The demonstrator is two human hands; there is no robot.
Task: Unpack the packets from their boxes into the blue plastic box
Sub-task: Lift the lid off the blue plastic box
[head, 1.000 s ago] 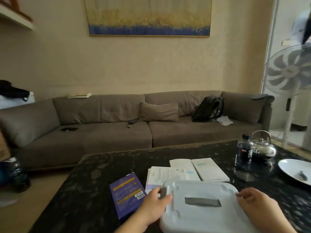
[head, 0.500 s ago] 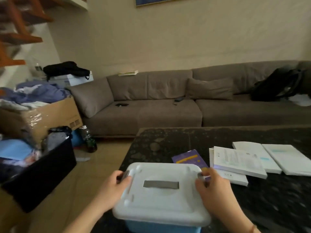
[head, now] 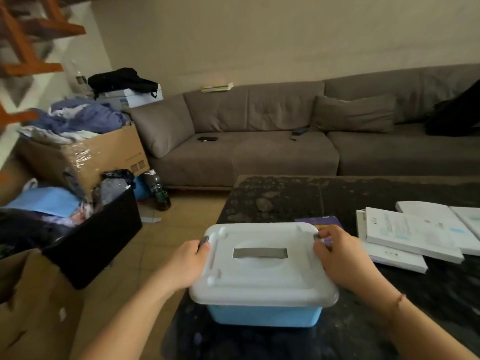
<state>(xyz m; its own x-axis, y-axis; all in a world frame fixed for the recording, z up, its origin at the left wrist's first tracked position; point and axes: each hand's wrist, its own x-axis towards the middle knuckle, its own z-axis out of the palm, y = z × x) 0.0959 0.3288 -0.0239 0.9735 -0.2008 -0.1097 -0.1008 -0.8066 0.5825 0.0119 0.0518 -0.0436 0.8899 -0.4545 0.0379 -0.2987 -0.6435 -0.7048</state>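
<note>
The blue plastic box [head: 265,316], capped by its white lid [head: 262,263], stood at the near left corner of the dark table [head: 389,320]. The left hand [head: 185,266] and right hand [head: 342,258] each gripped a grey latch at opposite lid ends. A purple box [head: 320,221] lay just behind; white boxes [head: 407,235] were stacked to the right.

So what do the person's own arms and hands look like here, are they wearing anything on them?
Both forearms are bare, with no sleeves in view, and there are no gloves. The left hand shows no ring or watch. The right hand is bare too, but a thin bracelet circles that wrist, a fine cord or chain with a small bead; its colour is hard to tell.
</note>
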